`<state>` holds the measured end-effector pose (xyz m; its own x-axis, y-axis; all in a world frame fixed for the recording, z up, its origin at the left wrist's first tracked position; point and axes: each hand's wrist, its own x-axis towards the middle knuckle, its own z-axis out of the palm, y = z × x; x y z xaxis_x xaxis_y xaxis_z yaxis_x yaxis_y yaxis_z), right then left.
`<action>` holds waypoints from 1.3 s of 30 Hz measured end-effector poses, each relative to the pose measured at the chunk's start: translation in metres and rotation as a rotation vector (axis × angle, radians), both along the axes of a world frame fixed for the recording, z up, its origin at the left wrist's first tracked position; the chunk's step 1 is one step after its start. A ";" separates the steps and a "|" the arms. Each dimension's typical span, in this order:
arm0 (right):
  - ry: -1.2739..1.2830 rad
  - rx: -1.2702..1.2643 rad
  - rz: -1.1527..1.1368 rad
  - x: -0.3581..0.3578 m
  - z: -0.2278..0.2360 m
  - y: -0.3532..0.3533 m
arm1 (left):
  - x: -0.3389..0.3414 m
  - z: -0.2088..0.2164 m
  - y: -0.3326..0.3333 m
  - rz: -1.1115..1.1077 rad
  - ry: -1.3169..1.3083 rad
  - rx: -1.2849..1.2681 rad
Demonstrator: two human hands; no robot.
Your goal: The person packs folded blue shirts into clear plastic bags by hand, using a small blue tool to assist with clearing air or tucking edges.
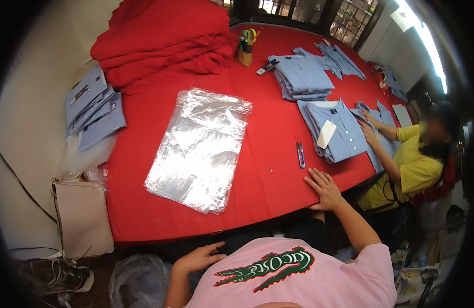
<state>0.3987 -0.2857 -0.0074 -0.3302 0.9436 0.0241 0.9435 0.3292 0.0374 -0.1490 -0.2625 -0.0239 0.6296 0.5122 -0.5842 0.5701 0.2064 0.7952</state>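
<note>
My right hand (324,191) rests on the near edge of the red-covered table (268,190), fingers spread and holding nothing. Just beyond its fingertips lie small blue thread snips (300,155). A stack of folded light-blue buttoned shirts (342,131) sits past them, a blank-looking white tag (326,134) on top. My left hand (200,257) is off the table, low in front of my body, with its fingers loosely extended and nothing in them. A pile of clear plastic bags (200,149) lies flat on the table between the two sides.
At the right, a co-worker in a yellow top (419,159) handles blue cloth. More folded shirts (301,77) lie behind. A red fabric heap (165,41) and a tool holder (245,51) stand at the back. Bagged shirts (96,105) and a beige bag (84,218) are at left.
</note>
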 end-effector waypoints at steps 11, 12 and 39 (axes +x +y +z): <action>-0.099 -0.008 -0.025 0.003 -0.005 0.003 | -0.098 -0.016 0.064 1.093 0.046 0.854; -0.113 -0.027 -0.038 0.004 -0.005 0.002 | -0.096 -0.014 0.064 1.002 0.134 0.982; -0.027 0.060 -0.212 -0.027 -0.006 -0.007 | -0.088 -0.035 0.072 0.796 0.363 1.425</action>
<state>0.3717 -0.2931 -0.0136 -0.1258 0.9891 0.0759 0.9898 0.1200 0.0766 -0.2370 -0.1905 -0.0584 -0.0854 0.8300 0.5511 0.8697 -0.2078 0.4477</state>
